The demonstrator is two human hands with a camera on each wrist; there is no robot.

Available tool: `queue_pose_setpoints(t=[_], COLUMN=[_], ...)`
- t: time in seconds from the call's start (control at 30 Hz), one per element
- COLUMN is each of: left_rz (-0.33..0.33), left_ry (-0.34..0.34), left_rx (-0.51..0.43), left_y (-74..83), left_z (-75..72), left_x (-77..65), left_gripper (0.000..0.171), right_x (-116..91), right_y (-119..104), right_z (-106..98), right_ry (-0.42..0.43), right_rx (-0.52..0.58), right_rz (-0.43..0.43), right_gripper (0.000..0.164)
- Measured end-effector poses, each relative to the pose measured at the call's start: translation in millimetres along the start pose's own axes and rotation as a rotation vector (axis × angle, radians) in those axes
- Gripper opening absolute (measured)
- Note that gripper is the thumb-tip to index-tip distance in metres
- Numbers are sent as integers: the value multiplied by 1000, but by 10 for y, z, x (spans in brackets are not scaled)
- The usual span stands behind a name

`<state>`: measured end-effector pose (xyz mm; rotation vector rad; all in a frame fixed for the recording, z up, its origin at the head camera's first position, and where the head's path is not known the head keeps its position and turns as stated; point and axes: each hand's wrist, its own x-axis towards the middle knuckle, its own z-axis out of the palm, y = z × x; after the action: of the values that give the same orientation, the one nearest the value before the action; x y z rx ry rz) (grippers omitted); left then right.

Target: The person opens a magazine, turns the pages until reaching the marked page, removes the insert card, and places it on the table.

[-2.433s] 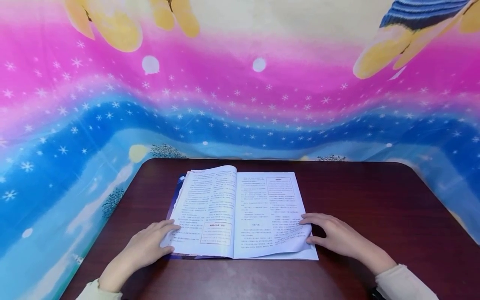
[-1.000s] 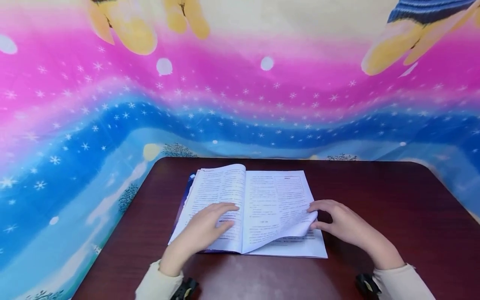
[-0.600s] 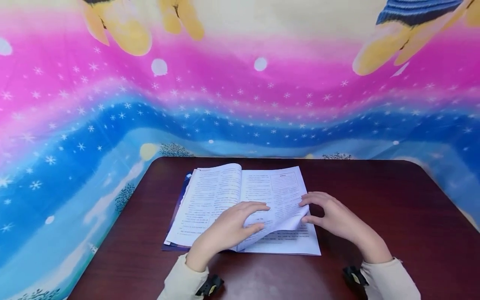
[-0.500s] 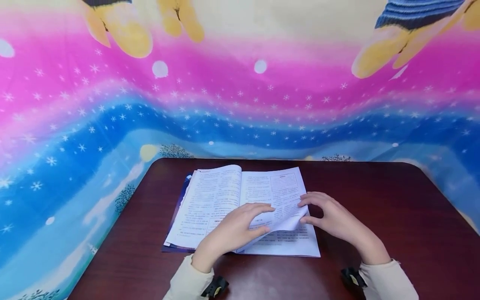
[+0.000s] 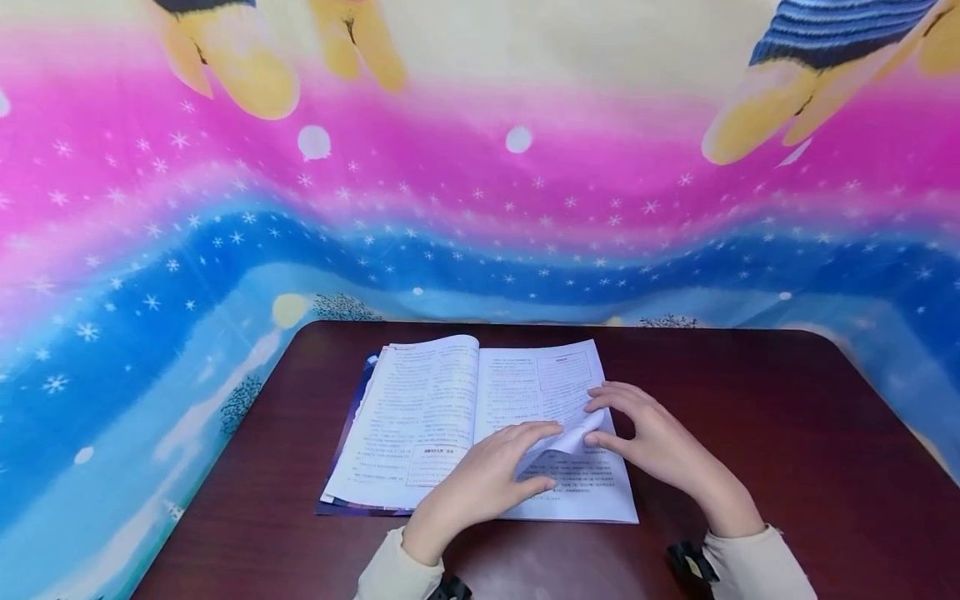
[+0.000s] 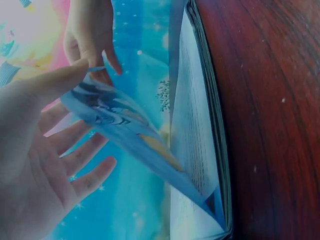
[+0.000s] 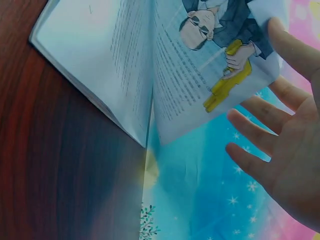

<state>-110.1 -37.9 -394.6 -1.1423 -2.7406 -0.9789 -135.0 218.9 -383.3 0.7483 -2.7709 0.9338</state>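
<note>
A magazine lies spread out on the dark red table. Its right-hand page is lifted at the near outer corner, showing a printed figure with a yellow gun on its underside. My right hand pinches that corner between thumb and fingers. Over the lower middle of the magazine hovers my left hand, thumb and fingers apart. In the left wrist view, the curled page passes close to the left thumb, with the other fingers spread behind it; contact is hard to tell.
The wooden table has rounded far corners. Behind and beside it hangs a pink and blue cloth with snowflakes. A dark blue cover edge shows under the magazine's left side. Black straps sit at the wrists.
My left hand has moved right, from the magazine's left edge across to the lifted page. The right hand has raised the page corner and drawn it leftward.
</note>
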Motion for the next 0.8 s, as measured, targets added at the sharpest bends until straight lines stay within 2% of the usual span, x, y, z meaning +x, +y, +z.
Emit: queue_pose_setpoints(t=[0.27,0.43,0.63,0.8], left_rz=[94,128,168,164], left_ry=[132,194,233,238], left_rx=[65,55,71,101], left_y=[25,77,79,69], left_z=[-20,-55,0,59], left_x=[56,24,-24,-1], left_gripper=[55,49,43,45], right_x=[102,125,85,32], right_y=[-119,-200,-195,-172], right_z=[-6,-2,38,-2], right_ry=[55,74,94,137], right_rx=[-34,-48,-53,-69], right_rz=[-92,-128,-153,-152], right_gripper=[36,38,43,48])
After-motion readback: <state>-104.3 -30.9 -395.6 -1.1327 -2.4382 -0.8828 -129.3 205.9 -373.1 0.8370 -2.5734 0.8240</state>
